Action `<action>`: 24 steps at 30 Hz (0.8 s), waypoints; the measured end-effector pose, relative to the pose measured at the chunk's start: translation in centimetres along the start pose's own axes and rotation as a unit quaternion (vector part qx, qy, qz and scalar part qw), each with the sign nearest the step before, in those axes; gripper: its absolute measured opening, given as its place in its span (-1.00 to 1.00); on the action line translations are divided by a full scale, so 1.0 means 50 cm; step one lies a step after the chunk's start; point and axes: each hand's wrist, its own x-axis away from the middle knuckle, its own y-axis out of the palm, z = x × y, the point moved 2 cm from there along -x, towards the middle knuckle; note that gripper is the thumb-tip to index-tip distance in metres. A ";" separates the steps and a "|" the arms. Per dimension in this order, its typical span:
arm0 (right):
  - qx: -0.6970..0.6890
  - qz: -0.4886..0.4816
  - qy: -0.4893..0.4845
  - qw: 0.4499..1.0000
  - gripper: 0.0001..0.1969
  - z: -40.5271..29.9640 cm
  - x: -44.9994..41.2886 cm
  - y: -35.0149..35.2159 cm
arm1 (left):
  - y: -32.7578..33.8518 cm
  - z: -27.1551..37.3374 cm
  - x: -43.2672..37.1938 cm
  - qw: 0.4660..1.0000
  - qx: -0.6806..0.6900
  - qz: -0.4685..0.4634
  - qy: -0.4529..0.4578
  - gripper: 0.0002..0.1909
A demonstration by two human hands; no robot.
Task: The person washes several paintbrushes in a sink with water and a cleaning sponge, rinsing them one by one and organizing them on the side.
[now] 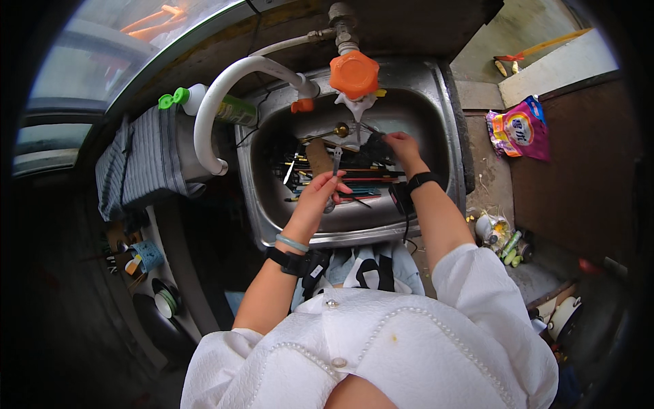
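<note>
My left hand (pixel 318 197) pinches a slim tool with a pale, flat end (pixel 337 156), held upright over a stainless steel sink (pixel 352 237). Its exact kind is hard to tell. In my right hand (pixel 406 152) is a dark, crumpled scrubbing pad or cloth (pixel 375 147), to the right of that tool and apart from it. Below both hands, several thin paintbrushes (pixel 365 179) lie across the basin. A brown, flat-sided piece (pixel 318 157), a silvery blade (pixel 290 171) and a brass-coloured round-ended utensil (pixel 341 130) lie among them.
An orange-knobbed tap (pixel 354 74) with a white-wrapped spout hangs over the basin. A white curved faucet (pixel 204 112) arches at the left, near a green-capped bottle (pixel 237 110) and a striped cloth (pixel 153 153). A purple packet (pixel 521 128) lies at right.
</note>
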 end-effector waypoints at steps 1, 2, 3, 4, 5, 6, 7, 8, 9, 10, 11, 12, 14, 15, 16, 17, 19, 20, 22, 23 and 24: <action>0.003 -0.003 -0.002 1.000 -0.76 -0.033 0.031 0.002 | -0.003 0.001 0.001 1.000 -0.007 -0.006 0.012 -0.73; 0.003 -0.041 -0.057 0.997 -0.79 -0.089 0.080 0.005 | -0.006 0.000 0.000 1.000 -0.003 -0.003 0.015 -0.73; 0.001 -0.078 -0.111 0.991 -0.82 -0.134 0.125 0.006 | -0.006 0.001 -0.001 1.000 -0.004 -0.009 0.021 -0.73; 0.003 -0.075 -0.112 0.991 -0.82 -0.159 0.153 -0.003 | 0.000 0.003 -0.003 0.999 -0.007 -0.020 0.026 -0.73; -0.002 -0.069 -0.127 0.989 -0.84 -0.180 0.177 -0.012 | 0.006 0.005 -0.006 0.999 -0.007 -0.023 0.026 -0.73; -0.006 -0.063 -0.143 0.988 -0.86 -0.196 0.198 -0.020 | 0.013 0.007 -0.009 0.999 -0.023 -0.022 0.030 -0.73; -0.005 -0.057 -0.144 0.988 -0.86 -0.207 0.213 -0.023 | 0.020 0.010 -0.013 0.998 -0.040 -0.020 0.034 -0.73; -0.003 -0.048 -0.195 0.980 -0.85 -0.221 0.228 -0.025 | 0.028 0.012 -0.015 0.998 -0.040 -0.025 0.034 -0.73; -0.001 -0.038 -0.245 0.969 -0.85 -0.233 0.243 -0.025 | 0.036 0.013 -0.017 0.998 -0.056 -0.021 0.035 -0.73; 0.009 -0.033 -0.256 0.966 -0.85 -0.244 0.257 -0.024 | 0.042 0.014 -0.018 0.997 -0.072 -0.015 0.036 -0.73; 0.008 -0.030 -0.256 0.966 -0.85 -0.251 0.270 -0.020 | 0.049 0.015 -0.019 0.997 -0.073 -0.018 0.035 -0.73; 0.003 -0.030 -0.271 0.962 -0.85 -0.258 0.284 -0.015 | 0.057 0.016 -0.019 0.995 -0.086 -0.017 0.047 -0.73; 0.014 -0.031 -0.308 0.951 -0.85 -0.253 0.294 0.002 | 0.067 0.017 -0.019 0.993 -0.101 -0.019 0.057 -0.73; 0.014 -0.028 -0.308 0.951 -0.85 -0.255 0.301 0.009 | 0.068 0.019 -0.019 0.990 -0.126 -0.009 0.066 -0.74; 0.009 -0.030 -0.296 0.955 -0.85 -0.257 0.309 0.015 | 0.070 0.021 -0.018 0.986 -0.150 0.002 0.075 -0.74; 0.005 -0.032 -0.285 0.958 -0.86 -0.258 0.313 0.019 | 0.074 0.022 -0.017 0.986 -0.151 0.001 0.075 -0.74; -0.007 -0.036 -0.280 0.959 -0.86 -0.251 0.305 0.019 | 0.081 0.025 -0.009 0.977 -0.193 0.015 0.089 -0.76; -0.008 -0.028 -0.277 0.961 -0.86 -0.247 0.291 0.017 | 0.084 0.027 -0.006 0.977 -0.194 0.014 0.088 -0.76; -0.030 -0.010 -0.280 0.959 -0.87 -0.251 0.269 0.009 | 0.089 0.029 -0.003 0.977 -0.194 0.023 0.087 -0.77; -0.030 -0.007 -0.280 0.960 -0.87 -0.245 0.275 0.008 | 0.088 0.028 -0.005 0.977 -0.194 0.021 0.087 -0.77; -0.021 -0.052 -0.285 0.957 -0.86 -0.247 0.295 0.016 | 0.084 0.028 -0.006 0.980 -0.175 0.032 0.091 -0.78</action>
